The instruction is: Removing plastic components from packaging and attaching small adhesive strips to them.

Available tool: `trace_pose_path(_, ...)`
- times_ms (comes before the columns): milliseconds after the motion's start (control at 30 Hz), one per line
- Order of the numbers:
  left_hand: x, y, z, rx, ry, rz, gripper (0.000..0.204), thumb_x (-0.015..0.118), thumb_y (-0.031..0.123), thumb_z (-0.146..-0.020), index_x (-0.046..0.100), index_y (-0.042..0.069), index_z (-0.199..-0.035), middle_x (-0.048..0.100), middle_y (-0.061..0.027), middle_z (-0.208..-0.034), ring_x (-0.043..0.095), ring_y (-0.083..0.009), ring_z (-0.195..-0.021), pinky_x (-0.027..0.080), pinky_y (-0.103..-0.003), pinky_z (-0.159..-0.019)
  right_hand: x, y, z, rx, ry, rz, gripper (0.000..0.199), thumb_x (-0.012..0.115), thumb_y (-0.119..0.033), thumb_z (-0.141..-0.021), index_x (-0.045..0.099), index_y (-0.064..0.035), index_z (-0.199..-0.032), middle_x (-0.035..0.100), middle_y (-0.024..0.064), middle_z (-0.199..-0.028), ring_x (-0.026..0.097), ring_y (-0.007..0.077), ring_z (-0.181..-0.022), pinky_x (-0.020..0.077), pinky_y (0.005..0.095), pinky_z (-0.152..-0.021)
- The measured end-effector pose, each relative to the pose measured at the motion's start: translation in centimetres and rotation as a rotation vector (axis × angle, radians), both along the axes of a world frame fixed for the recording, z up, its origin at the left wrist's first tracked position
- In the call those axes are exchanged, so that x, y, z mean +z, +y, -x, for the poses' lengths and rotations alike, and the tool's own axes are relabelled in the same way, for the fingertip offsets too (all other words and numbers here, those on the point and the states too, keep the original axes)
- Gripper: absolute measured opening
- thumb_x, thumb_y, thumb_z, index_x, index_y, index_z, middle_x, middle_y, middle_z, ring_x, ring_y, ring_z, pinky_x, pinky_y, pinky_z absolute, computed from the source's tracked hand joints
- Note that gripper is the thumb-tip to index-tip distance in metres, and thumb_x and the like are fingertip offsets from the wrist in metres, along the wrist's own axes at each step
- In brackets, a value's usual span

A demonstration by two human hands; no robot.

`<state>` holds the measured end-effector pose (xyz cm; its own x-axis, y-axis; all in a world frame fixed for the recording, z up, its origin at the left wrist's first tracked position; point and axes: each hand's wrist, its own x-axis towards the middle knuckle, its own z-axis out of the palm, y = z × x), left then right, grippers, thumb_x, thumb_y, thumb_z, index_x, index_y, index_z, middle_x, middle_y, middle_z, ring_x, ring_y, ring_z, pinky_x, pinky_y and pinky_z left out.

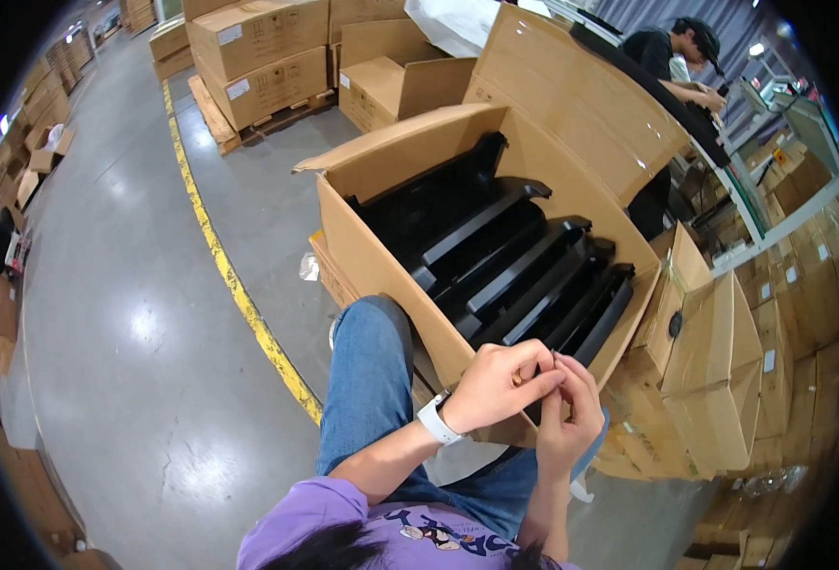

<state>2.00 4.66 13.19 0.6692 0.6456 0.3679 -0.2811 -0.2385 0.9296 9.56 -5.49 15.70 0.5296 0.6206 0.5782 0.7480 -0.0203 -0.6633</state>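
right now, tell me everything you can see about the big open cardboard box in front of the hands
The open cardboard box is brown corrugated board, its flaps folded up and outward. It sits on the grey floor, tilted in this view, beside a yellow floor line. Inside stand several long black plastic parts, packed side by side in a row on edge. The person's knee in blue jeans presses against its near wall. The left hand and right hand meet just over its near corner, pinching something too small to identify.

A yellow line [234, 275] crosses the grey floor [115, 285] at left; boxes on a pallet [220, 119] stand far left; a person [676, 57] works at a bench [738, 195] far right; stacked cartons [724, 370] sit near right.
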Motion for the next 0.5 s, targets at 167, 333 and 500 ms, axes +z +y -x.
trace_pose_path(167,0.2,0.7,0.4,0.09,-0.124,-0.152,0.006,0.064,0.006,-0.081,0.06,0.002,-0.084,0.061,-0.0076,-0.071,0.062,-0.0146,-0.061,0.047,-0.023,-0.055,0.3,1.0,0.2,0.089,0.234,-0.07,0.017,0.059,0.006,-0.079,0.063,0.0039,-0.095,0.064,0.0136,-0.099,0.063,0.02,-0.09,0.0489,0.0266,-0.078)
trace_pose_path(333,0.9,0.8,0.1,0.052,-0.128,-0.096,0.006,0.063,0.003,-0.081,0.058,0.001,-0.084,0.061,-0.0069,-0.062,0.061,-0.012,-0.055,0.045,-0.021,-0.051,0.4,1.1,-0.2,0.127,0.357,-0.135,0.017,0.059,0.007,-0.079,0.064,0.0039,-0.095,0.063,0.0104,-0.098,0.062,0.0126,-0.083,0.0496,0.0201,-0.069)
trace_pose_path(500,0.5,0.6,0.2,0.024,-0.156,-0.149,0.008,0.065,0.003,-0.079,0.058,0.001,-0.085,0.055,-0.002,-0.056,0.052,-0.007,-0.046,0.039,-0.02,-0.046,0.5,0.3,0.2,0.081,0.237,-0.12,0.018,0.059,0.007,-0.079,0.065,0.0029,-0.096,0.064,0.0094,-0.096,0.062,0.0124,-0.081,0.0502,0.0206,-0.068)
